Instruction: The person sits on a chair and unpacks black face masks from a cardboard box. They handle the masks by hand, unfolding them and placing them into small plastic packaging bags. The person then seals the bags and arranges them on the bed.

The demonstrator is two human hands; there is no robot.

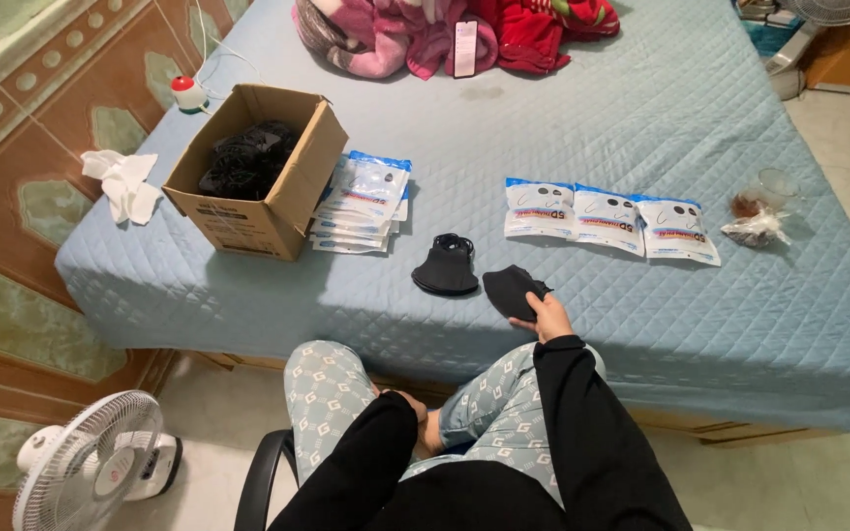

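Two hands belong to the seated person. Right hand (546,317): its grip is closed on the near edge of a black face mask (511,288), thumb on top, fingers curled beneath. Left hand (407,402): resting between the knees, mostly hidden by the black sleeve; whether its grip is clenched or released cannot be told.

Held mask: folded flat, matte black, roughly a pointed half-oval, lying on the blue quilted bed (641,108) near its front edge. Long axis runs from the hand up and to the left, tip pointing toward the second stack.

Just beside it, to the left, lies a small stack of black masks (446,267) with ear loops on top, apart from the held one. Further left: a pile of white-and-blue pouches (366,202) against an open cardboard box (258,211) holding more black masks. To the right: three pouches in a row (610,218), overlapping slightly.
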